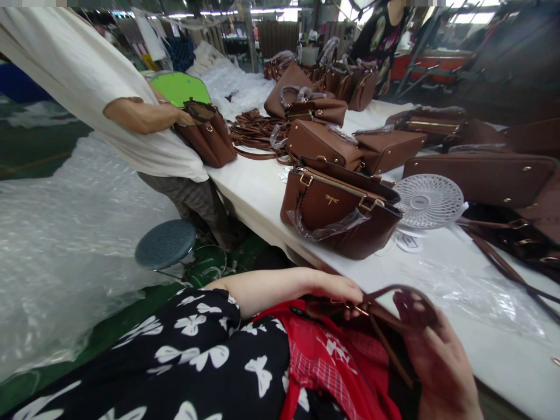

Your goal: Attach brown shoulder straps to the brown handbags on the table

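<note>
Brown leather straps [385,339] with a gold-coloured metal piece lie over the red apron, between my hands. My left hand [343,290] is closed on a strap beside the metal piece. On the right, my right hand [444,344] holds a looped part of the strap, its fingers bent round it and slightly blurred. Beyond my hands, a brown handbag [336,216] with a gold dragonfly emblem and plastic-wrapped handles stands upright on the white table [503,361].
A white round fan [429,201] is right of the handbag. More brown bags [324,143] and a heap of straps [258,131] lie behind. At left, a person [144,116] reaches into a bag [210,137], near a round stool [165,244]. Clear plastic [472,297] covers part of the table.
</note>
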`<state>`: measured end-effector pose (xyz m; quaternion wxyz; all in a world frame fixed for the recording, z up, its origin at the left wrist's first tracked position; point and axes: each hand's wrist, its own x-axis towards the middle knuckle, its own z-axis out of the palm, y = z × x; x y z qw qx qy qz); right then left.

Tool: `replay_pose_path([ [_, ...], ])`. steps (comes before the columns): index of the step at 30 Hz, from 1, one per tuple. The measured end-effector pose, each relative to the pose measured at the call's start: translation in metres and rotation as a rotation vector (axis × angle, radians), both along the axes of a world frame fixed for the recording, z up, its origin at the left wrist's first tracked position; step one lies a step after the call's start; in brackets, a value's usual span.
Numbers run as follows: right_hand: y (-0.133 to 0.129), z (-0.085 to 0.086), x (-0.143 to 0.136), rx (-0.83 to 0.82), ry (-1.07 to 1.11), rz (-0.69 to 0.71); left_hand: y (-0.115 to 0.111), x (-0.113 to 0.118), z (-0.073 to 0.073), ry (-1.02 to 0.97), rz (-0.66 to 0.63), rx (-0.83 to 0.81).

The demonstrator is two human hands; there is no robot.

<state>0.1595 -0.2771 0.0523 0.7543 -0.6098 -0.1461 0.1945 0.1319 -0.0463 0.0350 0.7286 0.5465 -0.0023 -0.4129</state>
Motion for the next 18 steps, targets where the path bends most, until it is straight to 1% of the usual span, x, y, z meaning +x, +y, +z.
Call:
replay_pose_path([
  [2, 0.004, -0.004, 0.001, -0.097, -0.041, 0.156, 0.004, -0.002, 0.009, 0.009, 0.077, -0.155],
  [4, 0.007, -0.009, -0.001, -0.243, -0.076, 0.297, 0.006, -0.003, 0.017, -0.011, 0.123, -0.303],
  [5, 0.008, -0.012, -0.002, -0.307, -0.092, 0.327, 0.007, -0.004, 0.020, -0.009, 0.132, -0.350],
  [7, 0.006, -0.018, -0.004, -0.399, -0.145, 0.334, 0.006, -0.006, 0.020, 0.034, 0.124, -0.391],
  [9, -0.003, -0.022, -0.006, -0.470, -0.236, 0.261, 0.003, -0.010, 0.016, 0.107, 0.121, -0.406],
  [11, -0.014, -0.026, -0.010, -0.571, -0.285, 0.076, 0.000, -0.015, 0.011, 0.165, 0.139, -0.389],
  [13, -0.024, -0.029, -0.015, -0.684, -0.231, -0.115, -0.002, -0.020, 0.007, 0.202, 0.160, -0.376],
  [14, -0.029, -0.031, -0.017, -0.745, -0.183, -0.175, -0.003, -0.021, 0.006, 0.212, 0.171, -0.380],
  [15, -0.034, -0.034, -0.019, -0.808, -0.137, -0.196, -0.003, -0.022, 0.006, 0.218, 0.182, -0.392],
  [18, -0.053, -0.046, -0.020, -0.950, -0.057, -0.178, -0.005, -0.023, 0.004, 0.216, 0.189, -0.438],
])
